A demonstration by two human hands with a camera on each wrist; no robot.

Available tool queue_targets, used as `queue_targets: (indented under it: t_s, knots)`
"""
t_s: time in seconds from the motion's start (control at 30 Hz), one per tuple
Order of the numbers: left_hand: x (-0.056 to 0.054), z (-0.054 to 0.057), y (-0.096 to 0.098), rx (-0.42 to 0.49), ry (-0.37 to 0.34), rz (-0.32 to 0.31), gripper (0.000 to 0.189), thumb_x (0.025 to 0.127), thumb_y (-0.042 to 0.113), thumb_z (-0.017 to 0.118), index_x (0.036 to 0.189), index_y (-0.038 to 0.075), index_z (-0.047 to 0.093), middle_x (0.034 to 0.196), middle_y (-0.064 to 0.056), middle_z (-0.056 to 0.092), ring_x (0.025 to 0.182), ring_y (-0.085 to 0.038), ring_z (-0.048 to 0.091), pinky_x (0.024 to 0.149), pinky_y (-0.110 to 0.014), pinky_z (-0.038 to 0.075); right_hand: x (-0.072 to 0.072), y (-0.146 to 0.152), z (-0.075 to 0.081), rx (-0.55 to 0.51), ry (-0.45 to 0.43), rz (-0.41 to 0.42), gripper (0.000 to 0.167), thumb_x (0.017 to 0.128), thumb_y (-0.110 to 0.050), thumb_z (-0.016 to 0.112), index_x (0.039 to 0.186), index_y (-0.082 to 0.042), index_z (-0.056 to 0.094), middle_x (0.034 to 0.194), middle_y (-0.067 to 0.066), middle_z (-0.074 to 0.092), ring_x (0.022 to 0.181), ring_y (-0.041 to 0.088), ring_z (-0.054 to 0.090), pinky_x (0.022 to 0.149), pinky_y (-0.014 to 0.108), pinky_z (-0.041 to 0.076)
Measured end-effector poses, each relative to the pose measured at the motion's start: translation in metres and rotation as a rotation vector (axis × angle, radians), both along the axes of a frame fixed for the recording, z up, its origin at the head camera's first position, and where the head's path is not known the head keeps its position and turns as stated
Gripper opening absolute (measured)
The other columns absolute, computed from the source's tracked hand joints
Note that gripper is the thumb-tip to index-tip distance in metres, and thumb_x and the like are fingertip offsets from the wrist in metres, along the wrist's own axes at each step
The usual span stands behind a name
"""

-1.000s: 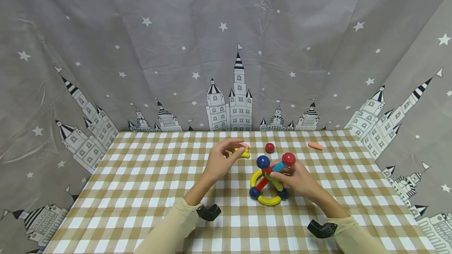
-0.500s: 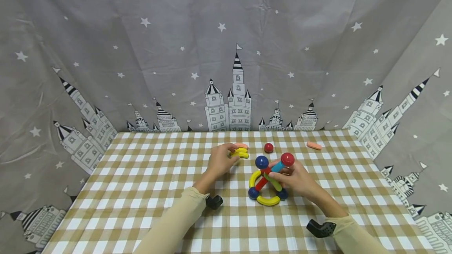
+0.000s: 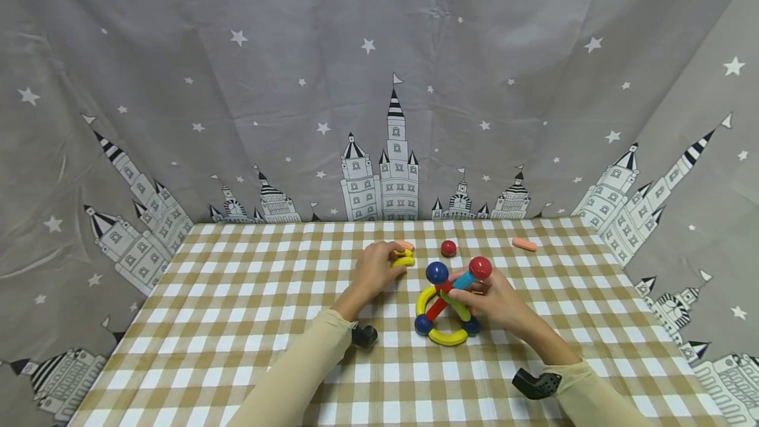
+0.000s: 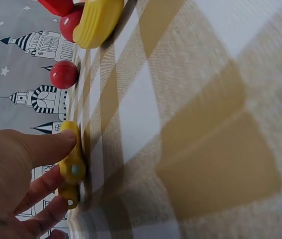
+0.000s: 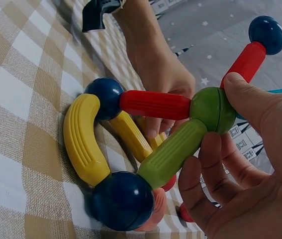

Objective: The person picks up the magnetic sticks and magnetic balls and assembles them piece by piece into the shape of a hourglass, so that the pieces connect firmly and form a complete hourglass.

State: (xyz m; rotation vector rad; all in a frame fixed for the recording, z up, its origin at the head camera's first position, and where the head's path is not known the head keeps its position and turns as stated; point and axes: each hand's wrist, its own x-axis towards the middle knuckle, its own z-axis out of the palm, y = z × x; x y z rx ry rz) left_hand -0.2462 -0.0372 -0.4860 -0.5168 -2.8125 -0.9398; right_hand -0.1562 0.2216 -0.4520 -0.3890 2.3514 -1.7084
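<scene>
My left hand (image 3: 373,270) pinches a curved yellow magnetic rod (image 4: 70,149) between thumb and fingers. A second curved yellow rod (image 3: 404,261) lies beside it, with an orange rod (image 3: 406,245) just behind. To the right stands a magnetic ball-and-rod frame. Its base has curved yellow rods (image 5: 83,142) and dark blue balls (image 5: 123,200); a red rod (image 5: 155,103) and a green rod (image 5: 173,154) slope up to a green ball (image 5: 213,109). My right hand (image 3: 501,300) grips the frame at that ball. Above it, arms end in a blue ball (image 3: 437,273) and a red ball (image 3: 480,267).
A loose red ball (image 3: 448,248) lies behind the frame. Farther right, near the back edge, is another orange rod (image 3: 524,244). The table wears a checked cloth (image 3: 237,321), and a grey castle-print curtain (image 3: 284,84) hangs behind and at both sides.
My left hand has lowered onto the yellow rods, and its fingers have closed on one, which has tilted away from the other. The right hand keeps its hold on the frame.
</scene>
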Motion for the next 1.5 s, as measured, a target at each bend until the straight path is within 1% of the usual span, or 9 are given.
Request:
queue_targets:
  t_s: [0.27,0.57,0.7,0.83,0.93,1.13,1.27,1.33,1.5]
  knots:
    - [0.001,0.002,-0.004,-0.078,-0.032,-0.058,0.028,0.083,0.021,0.086,0.11,0.017,0.078,0.083,0.003,0.069,0.076,-0.015,0.059,0.063,-0.03,0.047,-0.001,0.0,0.002,0.005,0.006,-0.009,0.039,0.095,-0.027,0.076,0.123,-0.003,0.065,0.116,0.017,0.07,0.089,0.03,0.064,0.065,0.032,0.054]
    - [-0.006,0.006,-0.002,-0.17,0.015,-0.339,0.024,0.085,0.004,0.078,0.108,0.008,0.079,0.083,0.0,0.073,0.062,-0.009,0.047,0.061,-0.025,0.038,-0.001,0.001,0.002,-0.005,0.015,0.003,0.037,0.095,-0.025,0.076,0.123,-0.004,0.065,0.116,0.017,0.07,0.088,0.03,0.064,0.067,0.033,0.055]
    - [-0.007,0.006,-0.001,-0.179,0.0,-0.368,0.026,0.085,0.0,0.075,0.11,0.007,0.079,0.076,-0.002,0.072,0.056,-0.009,0.04,0.058,-0.025,0.032,0.0,0.0,0.002,0.001,0.002,-0.005,0.038,0.095,-0.026,0.076,0.123,-0.004,0.065,0.111,0.015,0.07,0.087,0.03,0.063,0.066,0.033,0.054]
    - [-0.005,0.005,-0.001,-0.161,0.011,-0.366,0.028,0.082,-0.001,0.076,0.109,0.007,0.079,0.078,-0.004,0.072,0.062,-0.011,0.047,0.062,-0.026,0.039,0.0,-0.001,0.002,0.005,-0.001,-0.006,0.038,0.095,-0.027,0.076,0.123,-0.005,0.065,0.111,0.015,0.071,0.087,0.03,0.063,0.065,0.032,0.053]
    - [-0.003,0.005,-0.003,-0.087,-0.005,-0.349,0.028,0.081,-0.001,0.076,0.107,0.007,0.079,0.083,-0.006,0.072,0.066,-0.012,0.052,0.066,-0.028,0.043,0.0,-0.001,0.002,0.006,0.0,-0.005,0.038,0.094,-0.027,0.077,0.122,-0.005,0.066,0.111,0.014,0.071,0.087,0.029,0.063,0.065,0.032,0.052]
    - [0.005,0.013,-0.005,0.2,-0.133,-0.28,0.027,0.085,0.002,0.079,0.111,0.008,0.077,0.102,-0.009,0.073,0.075,-0.015,0.062,0.066,-0.024,0.05,0.0,-0.001,0.002,0.008,0.004,-0.007,0.037,0.095,-0.026,0.076,0.122,-0.004,0.065,0.107,0.014,0.071,0.084,0.029,0.063,0.062,0.031,0.051]
    - [0.01,0.026,-0.003,0.376,-0.236,-0.217,0.029,0.087,0.003,0.079,0.115,0.009,0.076,0.111,-0.009,0.073,0.086,-0.017,0.067,0.07,-0.026,0.054,0.001,-0.002,0.002,0.006,0.006,-0.007,0.038,0.095,-0.027,0.076,0.123,-0.004,0.065,0.109,0.014,0.071,0.085,0.029,0.063,0.063,0.032,0.052]
    - [0.012,0.036,0.0,0.454,-0.283,-0.19,0.03,0.087,0.002,0.079,0.116,0.009,0.076,0.105,-0.01,0.074,0.085,-0.021,0.068,0.07,-0.028,0.055,0.001,-0.002,0.001,0.005,0.004,-0.007,0.039,0.095,-0.027,0.076,0.123,-0.003,0.065,0.11,0.014,0.071,0.085,0.029,0.063,0.063,0.032,0.052]
    - [0.018,0.058,0.007,0.603,-0.344,-0.176,0.032,0.088,0.002,0.078,0.119,0.009,0.074,0.103,-0.011,0.074,0.088,-0.022,0.068,0.074,-0.029,0.055,0.0,-0.001,0.0,0.008,0.008,-0.011,0.04,0.095,-0.027,0.076,0.124,-0.002,0.064,0.113,0.015,0.071,0.087,0.029,0.064,0.065,0.033,0.054]
